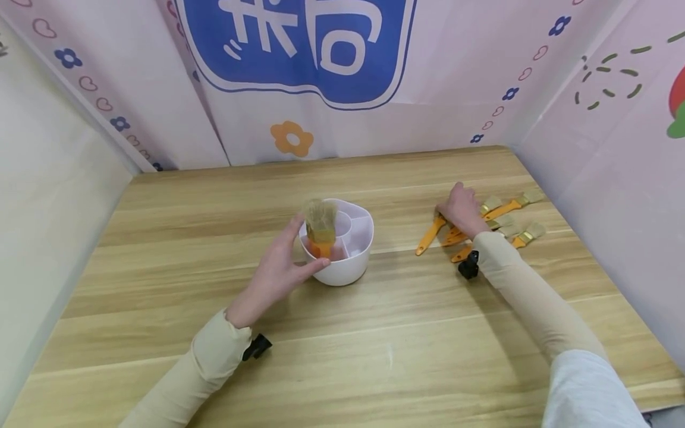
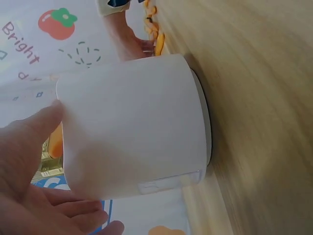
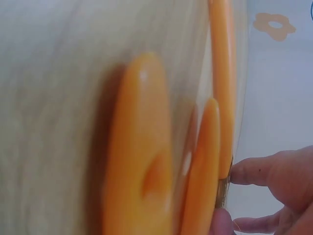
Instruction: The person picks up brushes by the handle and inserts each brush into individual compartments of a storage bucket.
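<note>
A white divided holder [image 1: 345, 273] stands upright on the table. My left hand [image 1: 275, 270] holds its left side, thumb at the near rim and fingers round the far side. In its left compartment a paintbrush [image 1: 321, 235] stands with the bristles up and the orange handle down. Over at the right, my right hand [image 1: 461, 208] pinches another orange-handled paintbrush [image 1: 430, 236] near its metal ferrule [image 3: 222, 191]; the hand hides the bristles. Several more paintbrushes [image 1: 527, 235] lie in a loose pile beside and under that wrist.
The wood-grain table [image 1: 348, 362] reaches back to a printed wall cloth [image 1: 439, 119], with a pale side wall [image 1: 615, 166] on the right. Two orange handles [image 3: 139, 147] lie close before the right wrist camera.
</note>
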